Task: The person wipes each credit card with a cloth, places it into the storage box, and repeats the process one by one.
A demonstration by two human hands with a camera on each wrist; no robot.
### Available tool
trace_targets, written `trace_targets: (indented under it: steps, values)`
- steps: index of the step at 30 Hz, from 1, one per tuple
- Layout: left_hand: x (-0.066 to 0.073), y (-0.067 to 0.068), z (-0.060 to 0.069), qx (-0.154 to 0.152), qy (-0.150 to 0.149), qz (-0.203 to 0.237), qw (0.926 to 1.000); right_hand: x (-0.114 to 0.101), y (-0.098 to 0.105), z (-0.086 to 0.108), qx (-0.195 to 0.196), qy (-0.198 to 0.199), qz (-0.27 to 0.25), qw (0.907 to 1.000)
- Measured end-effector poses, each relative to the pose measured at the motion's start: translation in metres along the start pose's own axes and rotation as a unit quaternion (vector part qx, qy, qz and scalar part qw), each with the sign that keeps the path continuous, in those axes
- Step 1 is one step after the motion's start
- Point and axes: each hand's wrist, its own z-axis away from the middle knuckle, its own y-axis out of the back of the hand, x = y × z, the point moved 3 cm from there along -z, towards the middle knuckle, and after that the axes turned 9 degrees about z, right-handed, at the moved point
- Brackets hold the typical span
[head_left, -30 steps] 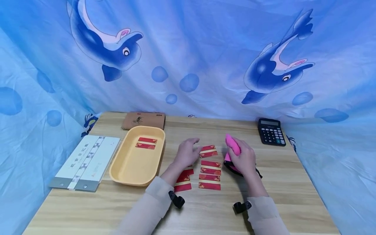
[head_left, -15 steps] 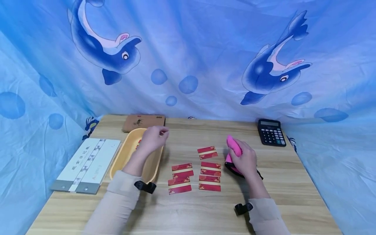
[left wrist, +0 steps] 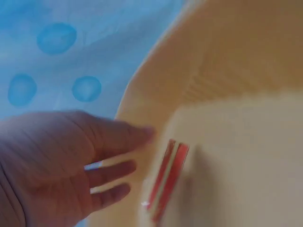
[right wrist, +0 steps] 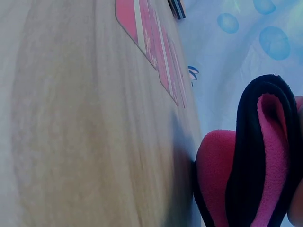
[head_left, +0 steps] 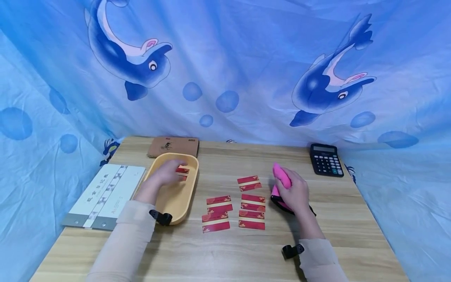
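My left hand [head_left: 167, 172] is inside the yellow tray [head_left: 172, 218], slightly blurred. Just beyond its fingers a red card with a cream stripe [head_left: 182, 170] lies on the tray floor. In the left wrist view the thumb and fingers are loosely extended and apart from the card [left wrist: 169, 179]. On the right, my right hand [head_left: 296, 192] grips a folded pink cloth with black edging [head_left: 282, 175], held at the table. The right wrist view shows the cloth's folds [right wrist: 215, 165] close up; most of the fingers are out of frame there.
Several more red striped cards [head_left: 252, 203] lie in two columns between the hands. A white ledger book [head_left: 116, 192] sits left of the tray, and a brown wallet-like item [head_left: 174, 147] behind it. A black calculator [head_left: 326, 160] is at the far right. A blue curtain [head_left: 225, 58] backs the table.
My left hand has moved left from beside the upper table card, across the tray's right side and into the tray. The right hand keeps its grip on the cloth with hardly any motion.
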Motion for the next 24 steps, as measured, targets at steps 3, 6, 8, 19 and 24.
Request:
trace_targets:
  steps: [3,6,8,19,24]
  values:
    - [-0.012,-0.005,-0.002,-0.002,-0.005,0.003,1.0000,0.001,-0.001,0.000,0.005,0.015,-0.002,0.9999]
    - [-0.022,-0.007,-0.003,0.000,-0.004,0.014,0.9999,0.002,-0.002,0.000,0.008,0.028,-0.006,0.9996]
    - [-0.027,-0.008,-0.002,-0.003,-0.001,0.020,0.9998,0.002,-0.002,0.001,0.006,0.030,-0.007,0.9995]
    - [-0.054,-0.007,-0.008,0.015,0.040,0.030,0.9986,0.003,-0.003,0.000,-0.007,0.022,-0.005,0.9997]
    - [-0.054,-0.006,-0.010,0.018,0.041,0.035,0.9984,0.003,-0.004,0.001,-0.009,0.023,-0.005,0.9997]
